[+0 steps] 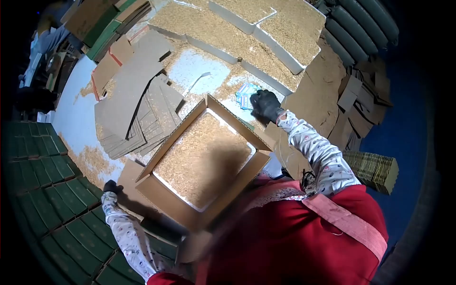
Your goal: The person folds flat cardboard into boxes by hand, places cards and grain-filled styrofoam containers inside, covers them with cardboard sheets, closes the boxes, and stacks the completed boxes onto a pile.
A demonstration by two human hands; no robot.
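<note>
On the table (71, 111), at six o'clock, the carton (166, 202) is filled with shavings (185, 159) but unclosed. The left hand (111, 186), near nine, and right hand (266, 104), touching packets (246, 96) near one, curl, grips unclear.

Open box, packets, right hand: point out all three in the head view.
Open box (168, 200): head view, point on its near-left cardboard wall.
Packets (245, 95): head view, point on the part left of the fingers.
Right hand (267, 105): head view, point on the back of the dark glove.
</note>
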